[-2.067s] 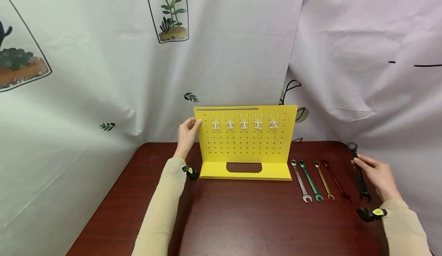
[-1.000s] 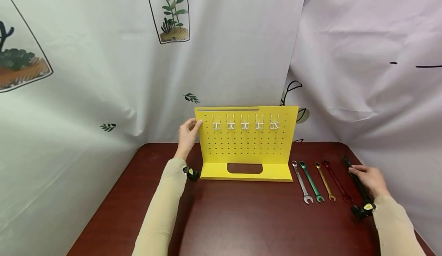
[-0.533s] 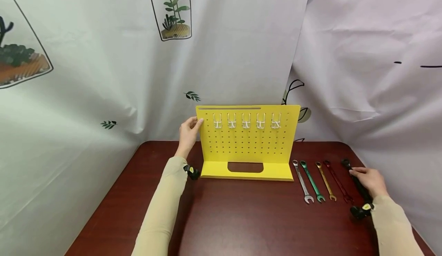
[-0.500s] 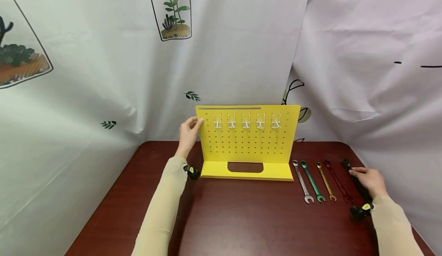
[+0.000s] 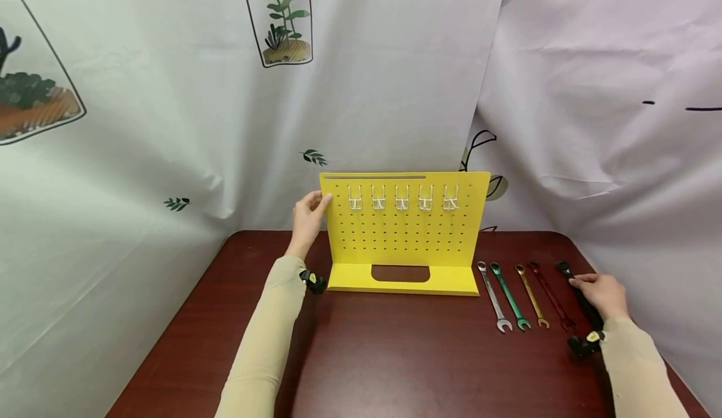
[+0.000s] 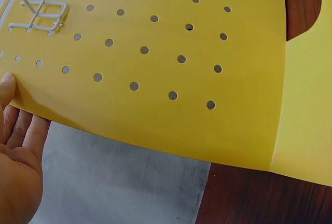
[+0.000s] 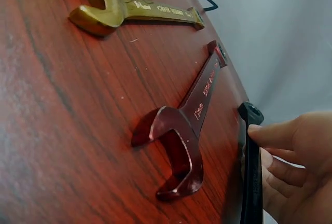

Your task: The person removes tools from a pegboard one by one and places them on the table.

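My left hand (image 5: pixel 307 220) grips the upper left edge of a yellow pegboard stand (image 5: pixel 402 236), thumb on the front face and fingers behind it, as the left wrist view shows. Several white wire hooks (image 5: pixel 402 198) line the board's upper part. At the table's right side my right hand (image 5: pixel 605 294) pinches a black combination wrench (image 7: pixel 252 177) between thumb and fingers. Left of it lies a dark red wrench (image 7: pixel 199 99), then a gold wrench (image 7: pixel 155 10), a green wrench (image 5: pixel 510 297) and a silver wrench (image 5: pixel 494 297), roughly side by side.
The dark red-brown table (image 5: pixel 417 355) has its back edge against a white printed cloth (image 5: pixel 389 104). Another stretch of cloth (image 5: pixel 632 173) hangs along the right side. The board's foot has a rounded cutout (image 5: pixel 400 273).
My right hand has brought the black wrench leftward and down to the table beside the red one, then shifted only slightly. My left hand has stayed on the board's edge.
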`<state>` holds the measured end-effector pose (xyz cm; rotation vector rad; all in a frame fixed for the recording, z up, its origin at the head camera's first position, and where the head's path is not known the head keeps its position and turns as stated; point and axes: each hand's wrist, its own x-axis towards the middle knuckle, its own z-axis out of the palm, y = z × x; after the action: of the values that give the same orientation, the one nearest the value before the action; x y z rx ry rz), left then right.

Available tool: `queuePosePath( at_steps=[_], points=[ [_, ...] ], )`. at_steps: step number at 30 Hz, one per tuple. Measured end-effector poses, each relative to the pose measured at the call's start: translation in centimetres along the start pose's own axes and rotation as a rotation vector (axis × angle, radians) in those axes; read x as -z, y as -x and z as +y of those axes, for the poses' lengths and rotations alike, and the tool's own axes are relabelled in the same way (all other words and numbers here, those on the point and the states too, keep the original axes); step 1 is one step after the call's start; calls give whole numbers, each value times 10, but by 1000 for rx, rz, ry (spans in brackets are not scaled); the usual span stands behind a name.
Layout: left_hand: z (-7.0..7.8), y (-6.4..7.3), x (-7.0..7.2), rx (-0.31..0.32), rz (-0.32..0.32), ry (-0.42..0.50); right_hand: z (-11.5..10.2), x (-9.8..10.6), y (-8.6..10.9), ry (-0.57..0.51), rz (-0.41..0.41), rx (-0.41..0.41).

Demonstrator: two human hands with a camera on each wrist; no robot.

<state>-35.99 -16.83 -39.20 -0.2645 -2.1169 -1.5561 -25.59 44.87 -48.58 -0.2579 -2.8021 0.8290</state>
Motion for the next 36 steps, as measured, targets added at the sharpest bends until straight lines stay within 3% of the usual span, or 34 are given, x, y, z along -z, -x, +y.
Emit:
queuePosePath(
  at_steps=[36],
  points=[
    [2,3,-1,2,10,3,-7,-1,8,-14,24,-55]
  ],
)
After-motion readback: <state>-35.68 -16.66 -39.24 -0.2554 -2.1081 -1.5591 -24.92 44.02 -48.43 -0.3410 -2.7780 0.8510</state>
